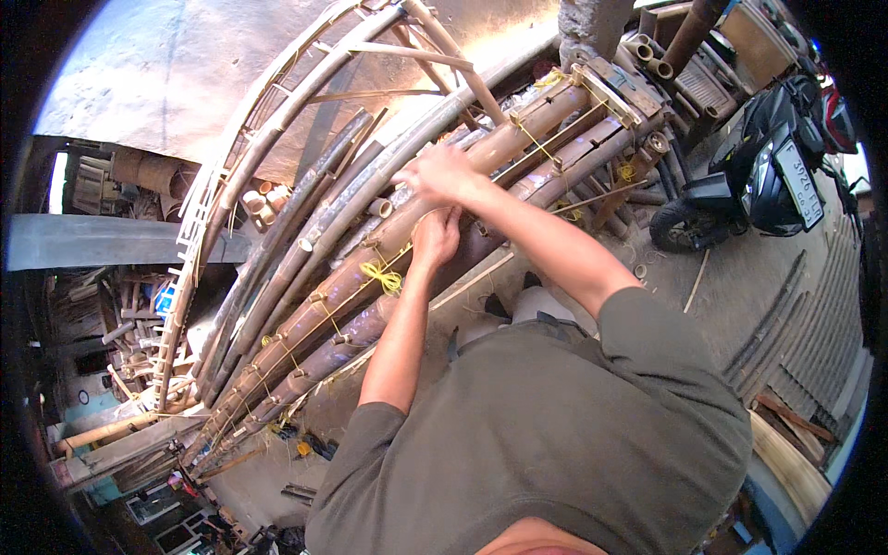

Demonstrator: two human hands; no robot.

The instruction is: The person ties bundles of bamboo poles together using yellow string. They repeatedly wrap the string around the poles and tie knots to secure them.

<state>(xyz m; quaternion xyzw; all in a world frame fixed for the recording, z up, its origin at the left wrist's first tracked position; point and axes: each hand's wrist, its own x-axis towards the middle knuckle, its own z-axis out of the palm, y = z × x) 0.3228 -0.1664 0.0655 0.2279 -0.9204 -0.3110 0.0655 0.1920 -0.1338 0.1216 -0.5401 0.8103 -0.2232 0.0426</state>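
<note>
Two long brown bamboo poles, an upper one [347,282] and a lower one [592,166], lie side by side at a slant in front of me, lashed at intervals with thin yellow cord. My left hand [437,239] rests at the upper pole, fingers curled in and closed; what they grip, if anything, is hidden. Just above it, my right hand [438,174] reaches across the same pole, its fingers smeared by motion. A bunched yellow cord [381,276] hangs on the upper pole to the left of my left hand.
Beyond the poles lie more greyish bamboo poles [361,190] and a curved bamboo frame [245,171]. A concrete post [590,28] stands at the far side. At right is a parked black motorbike [772,176], with several poles [786,347] on the floor nearer me.
</note>
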